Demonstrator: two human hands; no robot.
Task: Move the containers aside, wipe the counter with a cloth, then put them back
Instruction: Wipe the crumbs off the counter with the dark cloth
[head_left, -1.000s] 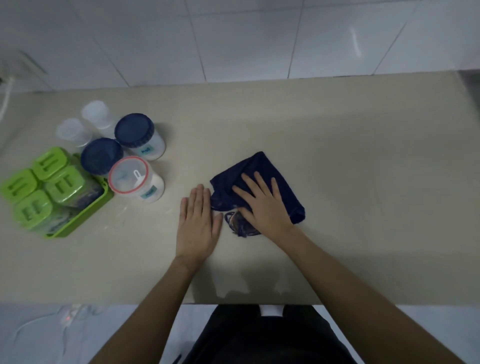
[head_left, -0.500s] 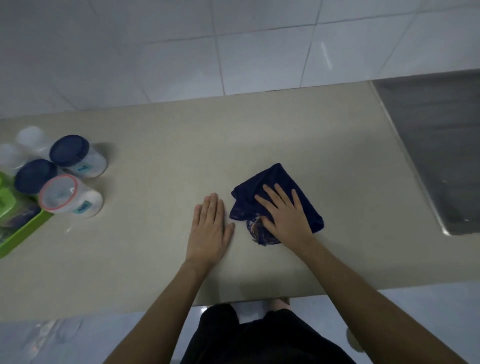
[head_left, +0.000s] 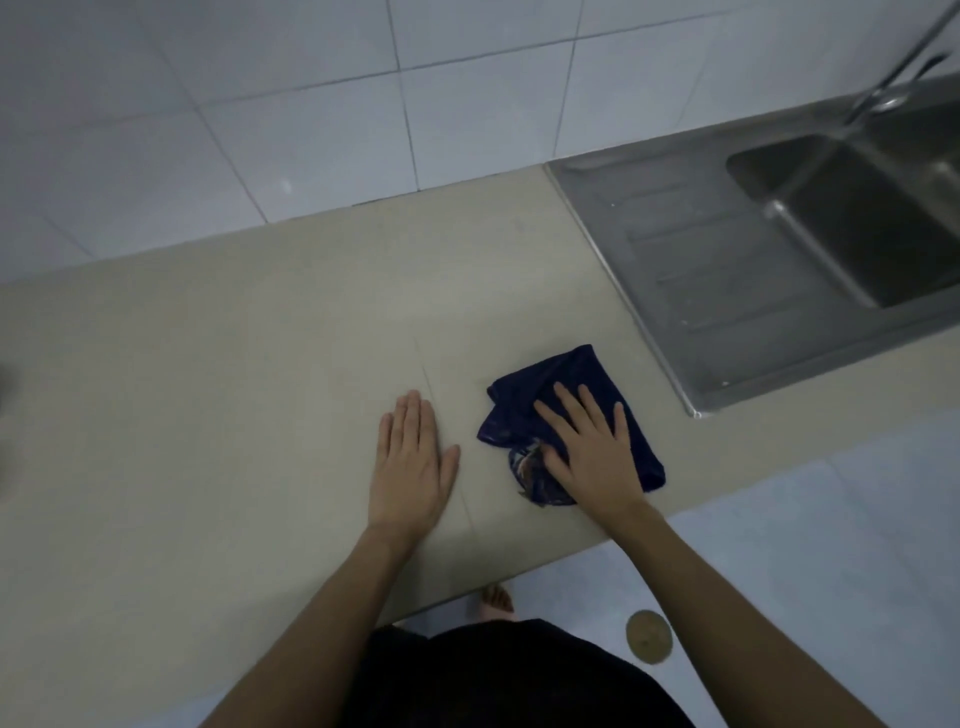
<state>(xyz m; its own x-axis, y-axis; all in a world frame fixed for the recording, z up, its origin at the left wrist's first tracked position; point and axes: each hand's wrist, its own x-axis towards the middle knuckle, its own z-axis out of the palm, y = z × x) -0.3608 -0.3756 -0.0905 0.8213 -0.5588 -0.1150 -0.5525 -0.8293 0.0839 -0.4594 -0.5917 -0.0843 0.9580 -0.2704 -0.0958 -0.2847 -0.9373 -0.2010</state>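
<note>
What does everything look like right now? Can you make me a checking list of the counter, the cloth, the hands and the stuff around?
Surface: beige counter, bare apart from the cloth and hands; a thin line runs across it between the hands.
Job's things: dark blue cloth, crumpled, lying flat near the front edge; containers not in view.
Clutter: nothing seen.
Hands: left hand flat on the bare counter, beside the cloth, not touching it; right hand spread flat on top of the cloth.
Cables: nothing seen.
Surroundings: steel sink with drainboard to the right, tap above it, white tiled wall behind, floor drain below.
</note>
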